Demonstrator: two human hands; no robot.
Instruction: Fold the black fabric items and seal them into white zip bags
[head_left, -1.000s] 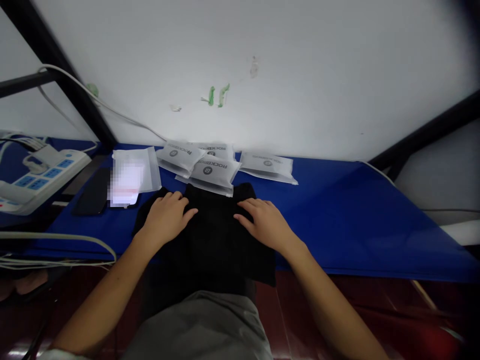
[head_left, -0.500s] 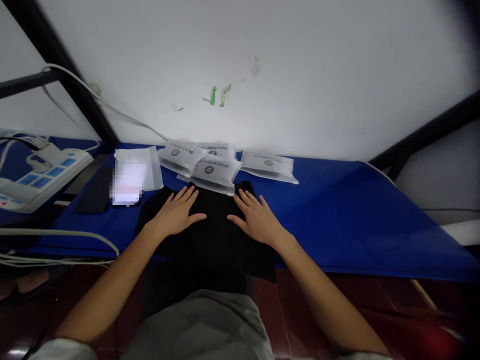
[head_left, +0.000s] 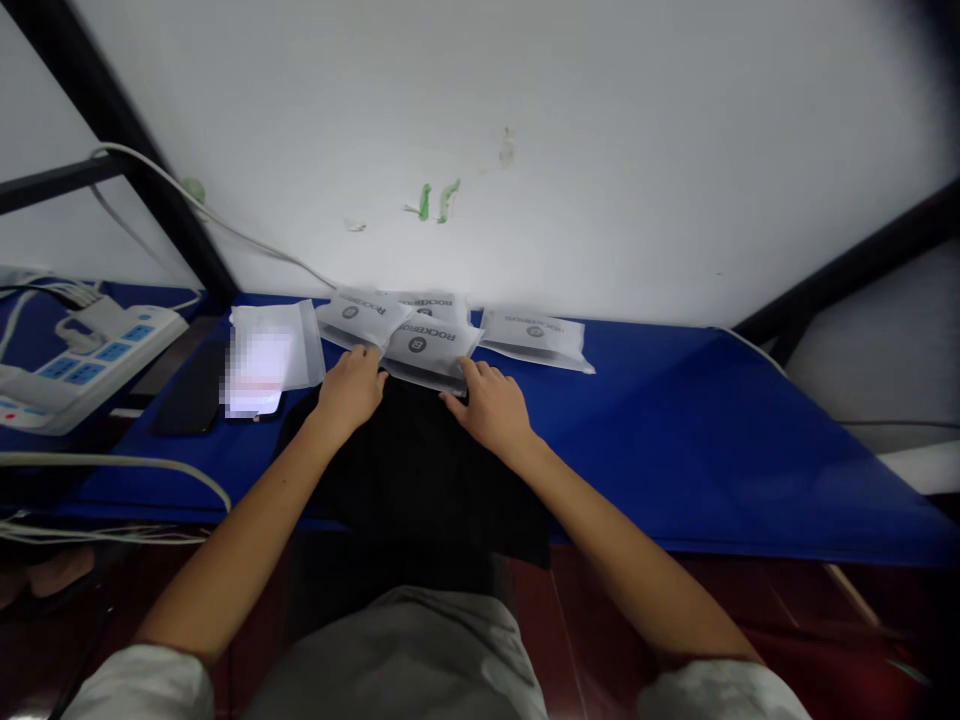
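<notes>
A black folded garment point(head_left: 420, 470) lies on the blue table point(head_left: 675, 450) right in front of me and hangs over its near edge. My left hand point(head_left: 351, 385) and my right hand point(head_left: 487, 405) rest at the garment's far edge, fingers curled. Their fingertips meet the near corners of a frosted plastic bag point(head_left: 427, 345) with a round logo, which overlaps that edge. Whether they pinch the bag or the cloth is hidden.
More frosted bags point(head_left: 534, 335) lie along the white wall. To the left are a flat white packet point(head_left: 270, 350), a black phone point(head_left: 191, 390) and a white power strip point(head_left: 82, 360) with cables. Black frame bars slant on both sides.
Both hands slid forward over the black garment, from lying flat and spread on it to curled at its far edge by the bag.
</notes>
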